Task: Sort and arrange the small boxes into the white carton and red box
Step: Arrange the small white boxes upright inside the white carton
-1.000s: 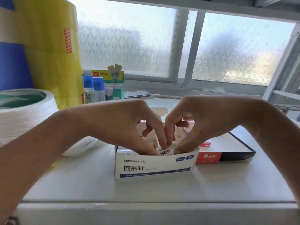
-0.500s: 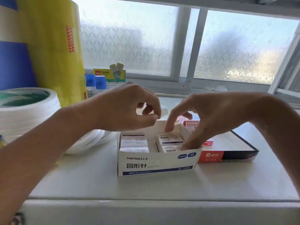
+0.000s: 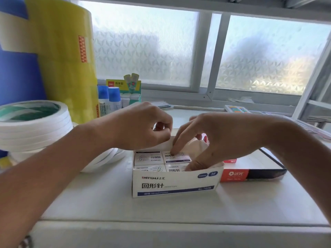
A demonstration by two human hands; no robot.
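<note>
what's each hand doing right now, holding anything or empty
Left hand: fingers curled at the back edge of the white carton; any grip cannot be told.
Right hand: open, fingertips pressing the small boxes inside, holding nothing.

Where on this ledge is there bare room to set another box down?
Bare ledge runs along the near edge, in front of the white carton and the red box. Left is crowded by tape rolls; behind, both the left hand and right hand fill the space over the carton.
</note>
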